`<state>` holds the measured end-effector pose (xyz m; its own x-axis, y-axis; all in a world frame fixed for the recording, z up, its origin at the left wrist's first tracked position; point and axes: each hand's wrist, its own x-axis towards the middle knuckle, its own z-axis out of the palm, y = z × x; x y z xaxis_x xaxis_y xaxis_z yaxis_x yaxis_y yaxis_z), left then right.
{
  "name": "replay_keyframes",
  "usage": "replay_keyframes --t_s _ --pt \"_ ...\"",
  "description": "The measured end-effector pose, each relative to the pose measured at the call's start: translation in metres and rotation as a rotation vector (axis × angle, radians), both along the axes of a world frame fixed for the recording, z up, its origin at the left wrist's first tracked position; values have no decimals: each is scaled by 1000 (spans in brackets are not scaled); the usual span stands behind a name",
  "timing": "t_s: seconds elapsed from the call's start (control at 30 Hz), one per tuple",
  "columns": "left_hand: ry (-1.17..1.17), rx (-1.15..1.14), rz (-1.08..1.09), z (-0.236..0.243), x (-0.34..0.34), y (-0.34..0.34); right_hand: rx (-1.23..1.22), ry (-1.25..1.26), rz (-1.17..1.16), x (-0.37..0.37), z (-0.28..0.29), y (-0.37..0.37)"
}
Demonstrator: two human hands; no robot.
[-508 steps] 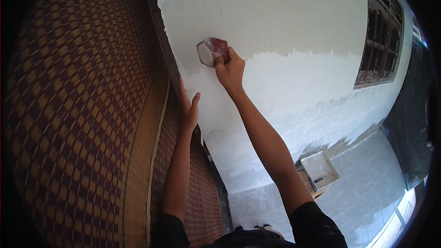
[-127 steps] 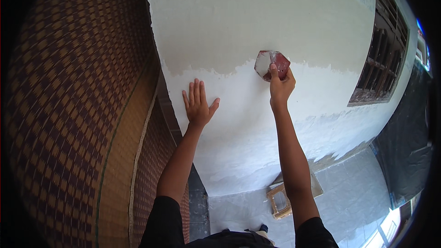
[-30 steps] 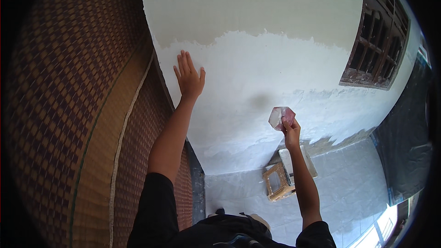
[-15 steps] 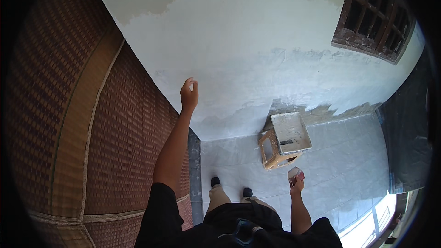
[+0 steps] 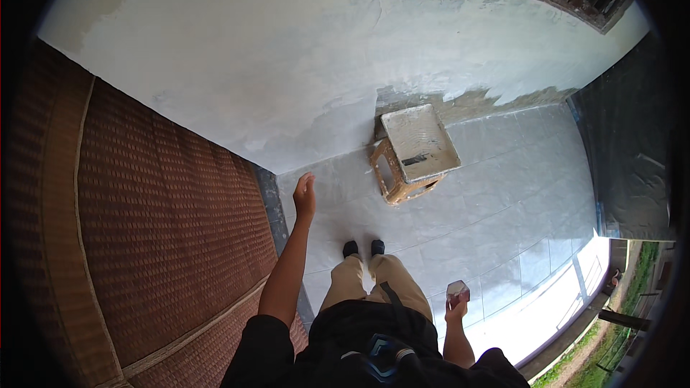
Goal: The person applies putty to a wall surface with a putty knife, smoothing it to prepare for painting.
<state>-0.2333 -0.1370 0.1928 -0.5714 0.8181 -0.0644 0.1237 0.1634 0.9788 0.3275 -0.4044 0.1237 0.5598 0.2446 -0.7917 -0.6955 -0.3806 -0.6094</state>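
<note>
- Hexagonal spreader [image 5: 458, 291], red with a pale patch: held low at the person's right side, above the floor and well apart from the wall.
- Wall [image 5: 251, 65]: fills the top of the view, whitish over most of its face, with bare grey patches along its foot; neither hand appears to touch it.
- Grey floor [image 5: 503, 194]: runs from the wall's foot to beneath the person.
- Woven mat [image 5: 165, 158]: brown, along the person's left.
- Stool [image 5: 399, 179]: tan and smeared, near the wall's foot, ahead of the person.
- Shallow tray [image 5: 444, 136]: on the stool, coated with pale paste; it lies ahead and left of the spreader.
- Left hand [image 5: 305, 197]: raised, well apart from the spreader, nothing seen in it; whether its fingers are apart or together cannot be told.
- Right hand [image 5: 456, 307]: the nearer one, its fingers clamped on the spreader's lower edge; the plate juts forward past them, with no clear long axis.
</note>
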Motion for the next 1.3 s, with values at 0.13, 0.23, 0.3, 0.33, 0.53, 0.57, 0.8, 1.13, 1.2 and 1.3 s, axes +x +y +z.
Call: replay_keyframes --t_s 0.13,0.23,0.3,0.33,0.53,0.57,0.8,1.13,1.2,1.3 --pt "-2 -64 -48 6 42 21 71 -6 141 8 14 67" --pt "-7 -23 -30 -8 63 35 189 -19 369 0 27 153" --pt "-37 -3 -22 -12 84 45 272 -15 496 -11 35 219" --pt "-42 -16 -11 -15 94 52 298 -6 542 -20 37 252" --pt "-34 -43 0 -48 158 96 508 47 844 -74 34 410" --pt "-89 -18 17 -58 165 104 518 41 893 -85 30 429" --pt "-199 -85 -44 -96 230 131 420 -292 1260 -93 -39 500" --pt "-327 -127 -45 -179 247 150 430 -853 1525 -122 -108 527" --pt "-334 -146 -40 -189 244 151 434 -872 1547 -135 -109 526" --pt "-381 -155 -38 -201 245 154 469 -969 1633 -145 -118 528"
